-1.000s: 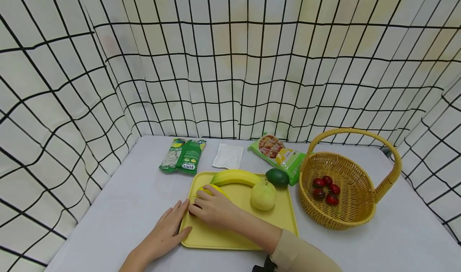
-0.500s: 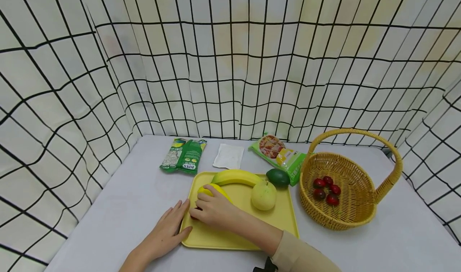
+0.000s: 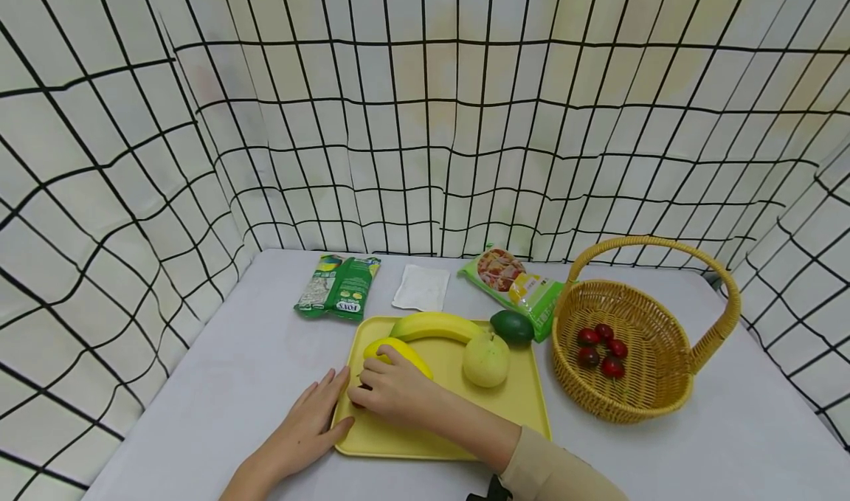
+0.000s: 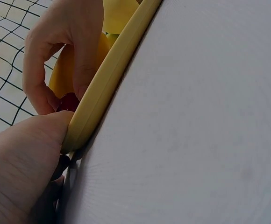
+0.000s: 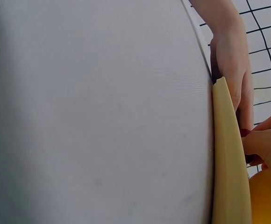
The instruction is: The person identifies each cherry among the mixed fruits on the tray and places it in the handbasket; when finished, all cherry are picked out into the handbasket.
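My right hand (image 3: 395, 384) reaches over the left part of the yellow tray (image 3: 438, 448) and pinches a dark red cherry (image 4: 69, 102) between thumb and fingers. Most of that cherry is hidden by the fingers in the head view. Right behind these fingers lies a smooth yellow oval fruit (image 3: 415, 359). Along the tray's left edge rests my left hand (image 3: 307, 427), fingers extended and thumb over the near corner of the rim. A banana (image 3: 434, 326), a dark green avocado (image 3: 512, 327) and a pale green-yellow pear (image 3: 487, 361) sit toward the tray's back and right.
To the right of the tray stands a wicker basket (image 3: 654, 390) with a tall handle and several red cherries (image 3: 612, 367) inside. Behind the tray lie a green snack bag (image 3: 341, 287), a white square packet (image 3: 421, 288) and another green bag (image 3: 511, 287). A grid-patterned cloth wall surrounds the table.
My right hand has shifted very slightly at the tray's left side, and more of the yellow oval fruit shows behind it. My left hand stays in place.
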The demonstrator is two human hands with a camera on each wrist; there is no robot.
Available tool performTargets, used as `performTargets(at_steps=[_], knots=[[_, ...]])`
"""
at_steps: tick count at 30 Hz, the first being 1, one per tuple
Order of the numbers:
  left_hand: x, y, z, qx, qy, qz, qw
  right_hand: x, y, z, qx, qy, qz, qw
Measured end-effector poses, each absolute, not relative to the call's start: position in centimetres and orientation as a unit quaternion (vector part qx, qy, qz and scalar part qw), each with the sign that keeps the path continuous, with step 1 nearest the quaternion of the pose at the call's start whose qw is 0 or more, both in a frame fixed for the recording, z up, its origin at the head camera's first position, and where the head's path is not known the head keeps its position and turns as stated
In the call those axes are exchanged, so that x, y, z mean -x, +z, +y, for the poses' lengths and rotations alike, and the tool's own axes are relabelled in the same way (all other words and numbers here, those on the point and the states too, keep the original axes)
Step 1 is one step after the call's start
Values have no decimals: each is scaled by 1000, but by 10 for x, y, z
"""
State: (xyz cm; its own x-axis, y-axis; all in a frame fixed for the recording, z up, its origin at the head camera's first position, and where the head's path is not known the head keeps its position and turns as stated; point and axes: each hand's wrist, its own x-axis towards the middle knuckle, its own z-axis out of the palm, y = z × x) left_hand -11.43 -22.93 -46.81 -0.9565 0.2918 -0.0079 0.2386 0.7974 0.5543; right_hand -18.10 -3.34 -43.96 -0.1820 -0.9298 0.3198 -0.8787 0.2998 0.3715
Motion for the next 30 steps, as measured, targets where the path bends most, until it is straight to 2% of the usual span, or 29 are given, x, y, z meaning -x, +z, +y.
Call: performTargets(at_steps=[6, 14, 30], knots=[[115, -469, -229, -136, 287, 947, 50, 181, -440, -34, -596, -41, -762, 249], [115, -468, -229, -134, 289, 947, 47, 179, -438, -33, -598, -37, -769, 224], [114, -468, -229, -137, 289, 946, 50, 171, -421, -24, -597, 8, -763, 248]])
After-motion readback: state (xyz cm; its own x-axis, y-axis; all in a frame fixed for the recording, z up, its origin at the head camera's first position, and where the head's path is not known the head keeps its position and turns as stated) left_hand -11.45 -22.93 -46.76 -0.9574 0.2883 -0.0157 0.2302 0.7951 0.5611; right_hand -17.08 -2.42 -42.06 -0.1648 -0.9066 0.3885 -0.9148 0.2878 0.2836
